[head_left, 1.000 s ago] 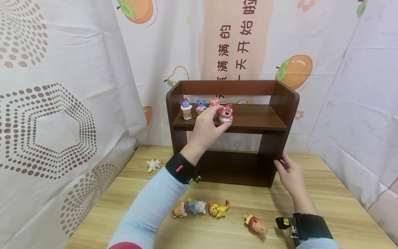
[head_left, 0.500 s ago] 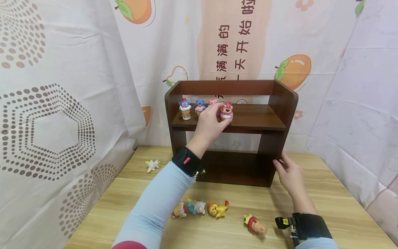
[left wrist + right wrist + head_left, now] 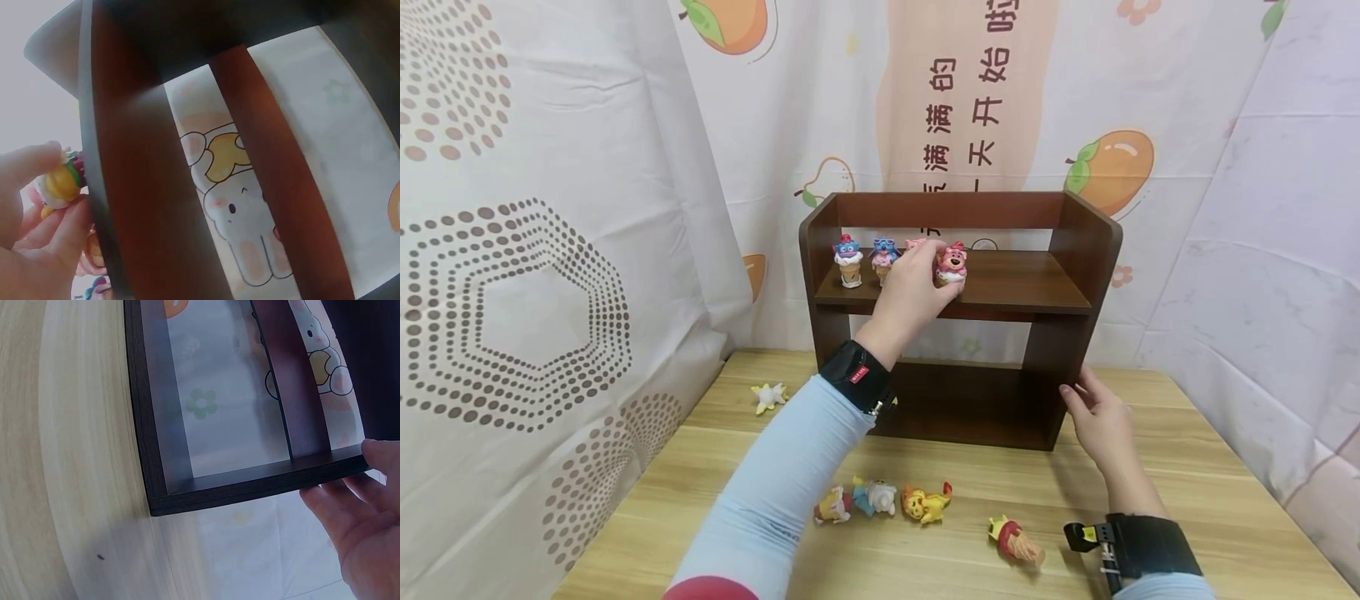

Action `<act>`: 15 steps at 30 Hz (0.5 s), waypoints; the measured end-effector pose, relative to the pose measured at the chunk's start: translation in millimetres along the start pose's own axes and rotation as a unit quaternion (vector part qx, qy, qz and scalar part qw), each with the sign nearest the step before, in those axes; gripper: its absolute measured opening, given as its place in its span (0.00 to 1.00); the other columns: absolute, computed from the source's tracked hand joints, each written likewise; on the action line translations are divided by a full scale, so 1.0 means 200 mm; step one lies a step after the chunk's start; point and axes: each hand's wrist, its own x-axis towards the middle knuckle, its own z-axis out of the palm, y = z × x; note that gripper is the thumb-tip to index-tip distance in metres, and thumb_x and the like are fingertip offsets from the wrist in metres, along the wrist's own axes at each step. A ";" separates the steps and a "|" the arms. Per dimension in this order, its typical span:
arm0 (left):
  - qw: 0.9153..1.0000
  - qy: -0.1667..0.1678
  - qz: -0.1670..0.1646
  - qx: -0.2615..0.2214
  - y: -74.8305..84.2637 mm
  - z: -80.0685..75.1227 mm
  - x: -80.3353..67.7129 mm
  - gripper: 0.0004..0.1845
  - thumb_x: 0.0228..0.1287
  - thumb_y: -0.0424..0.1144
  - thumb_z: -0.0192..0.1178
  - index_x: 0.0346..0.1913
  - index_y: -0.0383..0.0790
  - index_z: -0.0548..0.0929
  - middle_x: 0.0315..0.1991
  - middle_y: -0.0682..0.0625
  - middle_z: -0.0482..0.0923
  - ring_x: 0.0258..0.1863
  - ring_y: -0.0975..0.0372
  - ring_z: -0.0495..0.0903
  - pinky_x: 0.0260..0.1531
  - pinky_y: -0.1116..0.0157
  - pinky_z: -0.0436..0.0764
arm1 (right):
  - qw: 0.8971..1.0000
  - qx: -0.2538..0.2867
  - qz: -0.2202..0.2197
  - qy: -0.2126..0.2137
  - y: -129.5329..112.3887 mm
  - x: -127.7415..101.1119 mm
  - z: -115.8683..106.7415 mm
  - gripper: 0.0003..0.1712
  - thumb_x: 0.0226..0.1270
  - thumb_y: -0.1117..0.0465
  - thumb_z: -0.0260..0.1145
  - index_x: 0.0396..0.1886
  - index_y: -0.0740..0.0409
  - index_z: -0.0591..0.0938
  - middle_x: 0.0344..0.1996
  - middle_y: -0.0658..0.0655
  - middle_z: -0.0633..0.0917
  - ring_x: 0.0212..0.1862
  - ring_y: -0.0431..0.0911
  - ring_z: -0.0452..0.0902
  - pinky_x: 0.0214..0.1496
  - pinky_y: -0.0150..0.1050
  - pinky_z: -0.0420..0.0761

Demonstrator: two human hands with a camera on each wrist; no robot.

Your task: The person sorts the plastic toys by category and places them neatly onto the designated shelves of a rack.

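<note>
We list one pink bear [image 3: 953, 262], pinched by the left hand [image 3: 912, 287], shifted slightly rightward, better spaced from the two blue toys [image 3: 848, 263]; right hand [image 3: 1101, 421] gripping the shelf [image 3: 1015, 282].

Head view: a pale curtain [image 3: 820, 100] hangs at 12 o'clock, with dark lettering [image 3: 938, 117] at 1 and printed fruits [image 3: 1116, 171] at 11 and 2. Dotted cloth [image 3: 553, 308] occupies 9 o'clock, marbled cloth [image 3: 1292, 250] 3; the wood-grain tabletop [image 3: 925, 567] spans 6 o'clock.
</note>
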 end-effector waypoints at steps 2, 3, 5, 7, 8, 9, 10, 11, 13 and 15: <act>1.000 -0.011 -0.001 0.001 0.00 -0.01 0.00 0.34 0.63 0.45 0.73 0.69 0.44 0.73 0.64 0.47 0.76 0.63 0.57 0.74 0.64 0.59 0.73 | 1.000 -0.005 -0.002 0.000 0.00 0.00 0.00 0.29 0.78 0.58 0.62 0.75 0.55 0.72 0.62 0.68 0.79 0.57 0.63 0.79 0.42 0.13 0.68; 1.000 -0.016 -0.002 0.002 0.01 -0.02 0.00 0.35 0.62 0.44 0.73 0.70 0.45 0.72 0.65 0.47 0.75 0.65 0.57 0.73 0.64 0.58 0.73 | 1.000 -0.006 -0.003 0.001 -0.01 0.00 0.00 0.29 0.78 0.58 0.62 0.75 0.55 0.72 0.62 0.68 0.79 0.57 0.63 0.80 0.42 0.13 0.67; 1.000 -0.026 -0.002 0.013 0.01 -0.03 0.01 0.36 0.62 0.44 0.74 0.71 0.47 0.71 0.67 0.47 0.73 0.67 0.56 0.71 0.65 0.56 0.72 | 1.000 -0.010 -0.004 0.000 -0.01 0.00 -0.01 0.29 0.78 0.57 0.62 0.74 0.55 0.72 0.62 0.67 0.79 0.57 0.62 0.80 0.42 0.12 0.67; 0.999 -0.033 0.002 0.027 0.01 -0.04 0.01 0.35 0.62 0.44 0.74 0.70 0.46 0.71 0.67 0.47 0.72 0.67 0.55 0.71 0.65 0.56 0.72 | 1.000 -0.012 -0.003 0.000 -0.01 0.00 -0.01 0.28 0.78 0.57 0.62 0.74 0.55 0.72 0.62 0.67 0.79 0.57 0.62 0.80 0.42 0.12 0.66; 0.999 -0.036 0.005 0.036 0.01 -0.04 0.01 0.35 0.62 0.44 0.74 0.70 0.45 0.71 0.67 0.47 0.72 0.65 0.55 0.71 0.64 0.57 0.73 | 1.000 -0.011 -0.003 -0.001 -0.01 0.00 -0.01 0.28 0.78 0.57 0.62 0.74 0.55 0.72 0.62 0.67 0.79 0.57 0.62 0.80 0.42 0.12 0.67; 0.998 -0.037 0.010 0.047 0.01 -0.05 0.01 0.35 0.62 0.45 0.74 0.69 0.45 0.72 0.66 0.47 0.72 0.63 0.55 0.72 0.63 0.57 0.74 | 1.000 -0.012 -0.003 -0.001 -0.01 0.00 -0.01 0.28 0.78 0.58 0.62 0.74 0.55 0.73 0.62 0.67 0.79 0.57 0.62 0.80 0.41 0.12 0.67; 0.997 -0.037 0.017 0.060 0.02 -0.05 0.01 0.34 0.62 0.45 0.74 0.69 0.44 0.72 0.64 0.47 0.73 0.62 0.55 0.73 0.63 0.58 0.74 | 1.000 -0.013 -0.002 0.000 -0.01 0.00 -0.01 0.28 0.77 0.58 0.62 0.74 0.55 0.73 0.62 0.67 0.79 0.57 0.62 0.80 0.41 0.12 0.67; 0.996 -0.035 0.025 0.074 0.02 -0.05 0.01 0.34 0.62 0.46 0.74 0.68 0.44 0.73 0.63 0.47 0.73 0.60 0.56 0.74 0.62 0.59 0.74 | 1.000 -0.013 -0.003 0.000 -0.01 0.00 -0.01 0.28 0.78 0.58 0.62 0.74 0.55 0.73 0.62 0.67 0.79 0.57 0.62 0.80 0.42 0.12 0.67; 0.993 -0.032 0.042 0.109 0.02 -0.06 0.02 0.33 0.62 0.48 0.73 0.67 0.44 0.74 0.61 0.48 0.75 0.57 0.56 0.74 0.61 0.60 0.74 | 1.000 -0.017 -0.003 0.001 -0.01 0.00 -0.01 0.28 0.78 0.58 0.62 0.74 0.55 0.73 0.62 0.67 0.79 0.57 0.62 0.80 0.42 0.12 0.67; 0.987 -0.028 0.055 0.151 0.02 -0.07 0.02 0.32 0.62 0.51 0.72 0.66 0.44 0.75 0.59 0.49 0.76 0.57 0.56 0.73 0.59 0.59 0.72 | 1.000 -0.019 -0.005 0.000 0.00 0.00 0.00 0.28 0.78 0.58 0.62 0.74 0.55 0.73 0.62 0.67 0.79 0.56 0.63 0.80 0.42 0.13 0.67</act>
